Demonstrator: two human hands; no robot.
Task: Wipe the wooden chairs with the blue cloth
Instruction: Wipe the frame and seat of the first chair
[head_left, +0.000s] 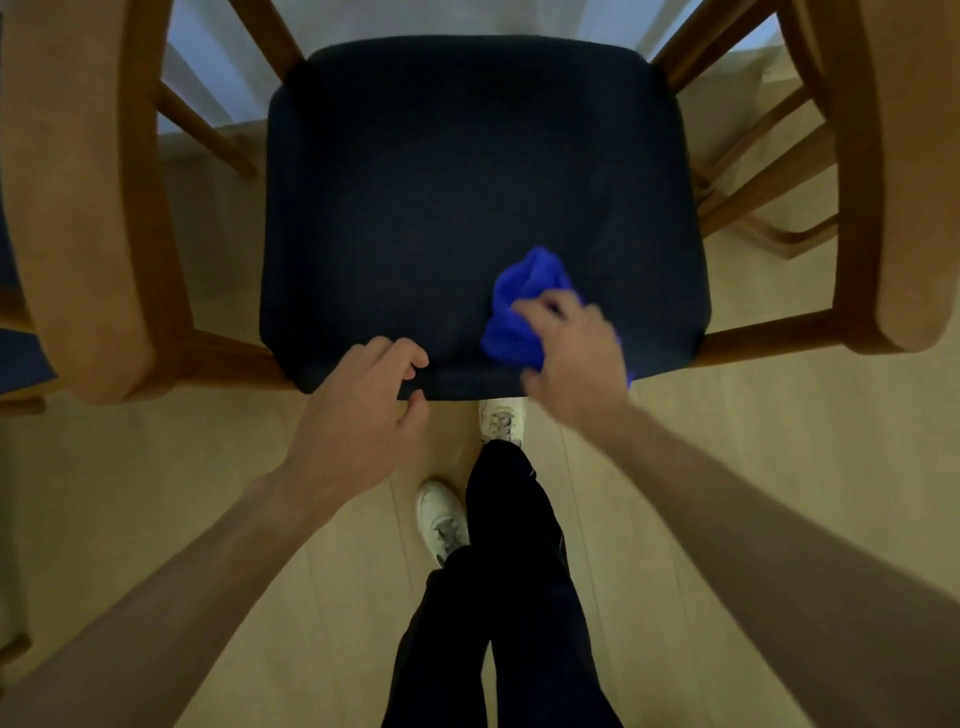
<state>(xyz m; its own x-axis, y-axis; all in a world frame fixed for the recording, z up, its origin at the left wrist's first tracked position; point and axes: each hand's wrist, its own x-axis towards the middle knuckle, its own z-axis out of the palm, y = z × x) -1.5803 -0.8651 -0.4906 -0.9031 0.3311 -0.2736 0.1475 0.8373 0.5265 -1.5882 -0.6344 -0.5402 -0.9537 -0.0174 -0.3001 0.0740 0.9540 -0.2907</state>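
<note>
Where seat (467, 208) ends, cloth-gripping right hand (574, 348).

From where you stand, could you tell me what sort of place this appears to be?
Probably a home dining area: a wooden chair with a dark padded seat, pale wood-look flooring, and light curtains behind. The right hand holds a blue cloth.

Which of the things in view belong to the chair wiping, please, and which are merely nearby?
Job:
- blue cloth, bunched in the right hand
- wooden chair with its dark seat
- left hand, at the seat's front edge

Nearby:
- white shoes
- neighbouring chair's legs
- pale floor
</note>
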